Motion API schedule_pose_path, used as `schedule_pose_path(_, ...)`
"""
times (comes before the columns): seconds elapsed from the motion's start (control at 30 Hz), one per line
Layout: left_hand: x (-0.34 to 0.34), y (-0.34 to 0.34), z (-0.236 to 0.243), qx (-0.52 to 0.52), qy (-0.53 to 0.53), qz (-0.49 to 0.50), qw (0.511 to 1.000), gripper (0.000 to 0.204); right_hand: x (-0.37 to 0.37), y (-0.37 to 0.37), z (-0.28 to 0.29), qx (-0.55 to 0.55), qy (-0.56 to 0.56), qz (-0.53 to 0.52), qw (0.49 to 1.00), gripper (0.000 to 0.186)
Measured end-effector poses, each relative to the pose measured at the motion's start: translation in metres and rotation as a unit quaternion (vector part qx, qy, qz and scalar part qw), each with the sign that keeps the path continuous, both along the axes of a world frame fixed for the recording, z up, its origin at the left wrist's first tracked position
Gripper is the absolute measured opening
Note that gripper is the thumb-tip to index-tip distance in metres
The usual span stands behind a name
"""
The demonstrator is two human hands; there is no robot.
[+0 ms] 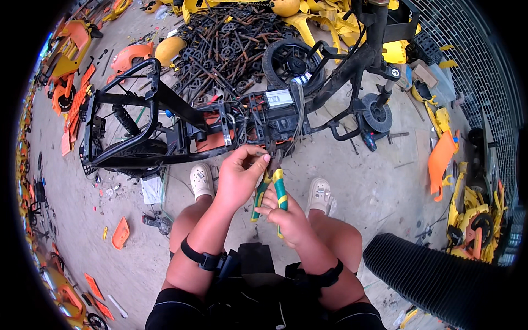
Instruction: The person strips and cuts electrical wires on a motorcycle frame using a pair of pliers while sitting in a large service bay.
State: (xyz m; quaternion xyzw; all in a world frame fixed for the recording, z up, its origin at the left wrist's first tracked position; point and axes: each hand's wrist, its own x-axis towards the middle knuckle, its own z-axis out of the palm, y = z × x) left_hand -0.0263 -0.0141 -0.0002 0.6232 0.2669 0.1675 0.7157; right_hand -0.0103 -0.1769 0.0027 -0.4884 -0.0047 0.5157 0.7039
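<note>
In front of me lies a stripped black scooter frame (190,113), its middle bay crowded with wires and a silver-labelled box (279,98). My right hand (290,220) is closed around pliers (280,192) with green and yellow handles, their jaws up against the near side of the bay. Just left of those jaws, my left hand (234,179) pinches at the frame's edge with thumb and fingertips. What sits in that pinch is too small to make out, perhaps a wire end. Grey cables (301,118) hang over the bay's right side.
Behind the frame rises a heap of rusty metal parts (220,49), with a wheel (294,63) beside it. One power tool (158,223) lies left of my feet, another (369,141) near the frame's right end. A black ribbed object (429,269) stands at lower right. Orange panels (441,162) litter the floor.
</note>
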Motion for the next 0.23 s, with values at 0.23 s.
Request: schedule_pose_path(0.23, -0.0023, -0.0015, -0.0039, 0.025, -0.011, -0.005, 1.000, 0.012, -0.0018, 0.0024, 0.0000, -0.002, 0.003, -0.003, 1.000, 0.083)
